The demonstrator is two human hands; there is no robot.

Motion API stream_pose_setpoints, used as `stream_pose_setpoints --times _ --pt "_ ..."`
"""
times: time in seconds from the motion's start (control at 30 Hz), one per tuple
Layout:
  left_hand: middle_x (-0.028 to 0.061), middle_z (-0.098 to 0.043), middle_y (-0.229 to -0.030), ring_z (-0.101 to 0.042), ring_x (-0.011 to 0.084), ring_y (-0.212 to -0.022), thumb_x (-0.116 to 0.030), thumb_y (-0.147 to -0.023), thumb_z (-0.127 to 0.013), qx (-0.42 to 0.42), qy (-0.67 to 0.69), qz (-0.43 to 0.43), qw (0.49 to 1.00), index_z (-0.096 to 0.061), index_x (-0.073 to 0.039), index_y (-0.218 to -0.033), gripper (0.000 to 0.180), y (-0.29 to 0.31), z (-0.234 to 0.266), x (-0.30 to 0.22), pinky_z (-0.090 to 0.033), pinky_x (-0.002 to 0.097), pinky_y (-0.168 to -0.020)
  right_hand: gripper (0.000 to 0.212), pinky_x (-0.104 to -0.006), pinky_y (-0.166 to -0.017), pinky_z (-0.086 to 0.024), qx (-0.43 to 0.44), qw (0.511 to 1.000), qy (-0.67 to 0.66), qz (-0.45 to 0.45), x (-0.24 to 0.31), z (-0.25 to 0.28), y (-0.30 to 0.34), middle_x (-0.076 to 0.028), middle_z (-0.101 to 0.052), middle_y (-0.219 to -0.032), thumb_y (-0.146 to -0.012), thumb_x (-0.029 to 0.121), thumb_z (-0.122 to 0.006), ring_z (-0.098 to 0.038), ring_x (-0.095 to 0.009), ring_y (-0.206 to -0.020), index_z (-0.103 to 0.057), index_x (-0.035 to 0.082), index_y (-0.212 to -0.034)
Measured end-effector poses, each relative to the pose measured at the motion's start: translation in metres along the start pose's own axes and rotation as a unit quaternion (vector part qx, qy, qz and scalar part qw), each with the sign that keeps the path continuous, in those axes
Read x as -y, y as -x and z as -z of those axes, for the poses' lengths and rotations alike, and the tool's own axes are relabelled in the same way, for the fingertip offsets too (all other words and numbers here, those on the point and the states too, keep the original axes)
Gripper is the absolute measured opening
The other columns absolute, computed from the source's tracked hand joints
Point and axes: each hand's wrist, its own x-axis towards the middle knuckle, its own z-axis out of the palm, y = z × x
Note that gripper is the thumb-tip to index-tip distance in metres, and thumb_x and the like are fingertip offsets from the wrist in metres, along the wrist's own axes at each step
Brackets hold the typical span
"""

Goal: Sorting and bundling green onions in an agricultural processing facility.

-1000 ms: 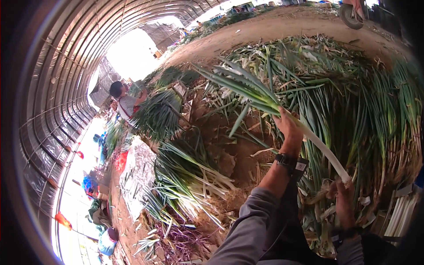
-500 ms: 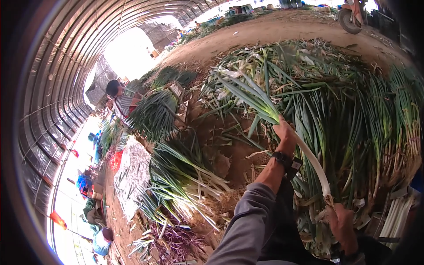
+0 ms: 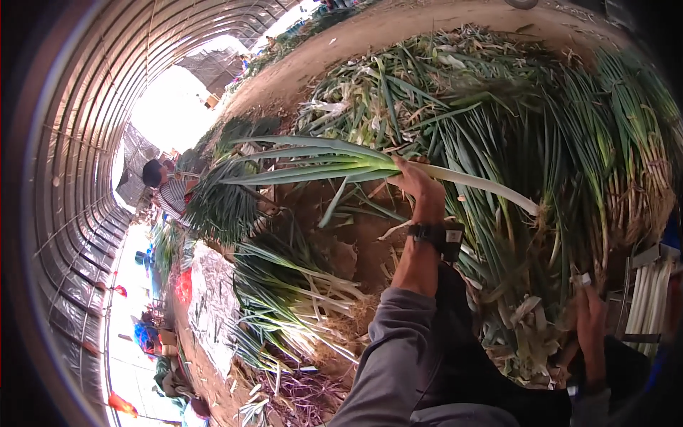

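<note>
My left hand [image 3: 421,186] is closed around the neck of a long green onion [image 3: 487,185]. Its dark leaves fan out to the left, and its white stalk runs right to the small root end. A black watch-like band [image 3: 428,233] circles my left wrist. Lower right, apart from the onion, is my right hand [image 3: 589,312], its fingers together and pointing up. Something small and white shows at those fingertips, too small to name. Beneath both hands lies a large heap of green onions [image 3: 491,156], with dry peelings [image 3: 523,324] near my right hand.
Another pile of green onions [image 3: 292,285] lies left of my arm, roots toward me. White stripped stalks [image 3: 649,302] stand at the far right. A person in a striped top [image 3: 173,199] is beside leafy bundles [image 3: 224,206] at the left. A dirt path [image 3: 398,28] runs behind.
The onion has swung from a slant to nearly level, its root end moving up, away from my right hand. My right hand has shifted right and slightly up. The whole view has turned slightly.
</note>
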Motion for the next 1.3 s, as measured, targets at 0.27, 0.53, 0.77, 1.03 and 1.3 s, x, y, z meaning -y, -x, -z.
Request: stream_pose_setpoints --times 0.27,0.53,0.77,1.03,1.3 --pt "0.0116 -0.065 -0.102 -0.060 0.0262 -0.097 -0.039 -0.101 -0.056 0.259 -0.189 -0.070 0.945 -0.032 -0.005 -0.136 0.055 -0.042 0.021 0.017 -0.044 0.0488 -0.099 0.039 -0.0407 -0.065 -0.056 0.207 0.883 0.285 0.310 -0.007 -0.074 -0.024 -0.016 -0.057 -0.117 -0.086 0.014 -0.069 -0.067 -0.033 -0.089 -0.058 0.009 -0.123" --pt "0.0209 -0.057 -0.116 -0.063 0.0293 -0.095 -0.028 -0.096 -0.068 0.291 -0.040 -0.099 0.951 -0.011 -0.005 -0.143 0.078 -0.076 0.031 0.019 -0.057 0.0418 -0.089 0.050 -0.0344 -0.059 -0.056 -0.158 0.898 0.169 0.375 0.070 -0.079 -0.080 -0.013 -0.057 -0.123 -0.090 0.024 -0.072 -0.068 -0.025 -0.075 -0.052 0.006 -0.132" --pt "0.0171 -0.054 -0.102 -0.058 0.0251 -0.083 -0.024 -0.101 -0.059 0.179 0.079 0.034 0.980 -0.020 -0.005 -0.121 0.048 0.029 -0.009 0.002 -0.059 0.0369 -0.072 0.029 -0.0338 -0.053 -0.051 0.017 0.999 0.032 0.008 -0.037 -0.062 -0.102 -0.014 -0.063 -0.073 -0.097 0.021 -0.059 -0.066 -0.022 -0.063 -0.060 -0.003 -0.113" --pt "0.0138 -0.057 -0.098 -0.061 0.0273 -0.089 -0.031 -0.104 -0.052 0.253 0.100 0.065 0.960 -0.047 -0.003 -0.116 0.031 0.038 -0.012 0.010 -0.052 0.0367 -0.080 0.019 -0.0351 -0.064 -0.055 0.120 0.984 0.011 0.129 -0.003 -0.080 -0.062 -0.016 -0.065 -0.090 -0.095 0.017 -0.063 -0.068 -0.032 -0.077 -0.063 0.001 -0.107" --pt "0.0121 -0.058 -0.099 -0.058 0.0228 -0.088 -0.022 -0.099 -0.062 0.417 0.101 0.092 0.898 -0.041 -0.009 -0.123 0.035 0.069 -0.023 0.002 -0.052 0.0399 -0.085 0.016 -0.0400 -0.059 -0.054 -0.179 0.915 0.161 0.323 0.051 -0.082 -0.111 -0.012 -0.061 -0.093 -0.094 0.013 -0.064 -0.065 -0.031 -0.072 -0.064 0.006 -0.108"
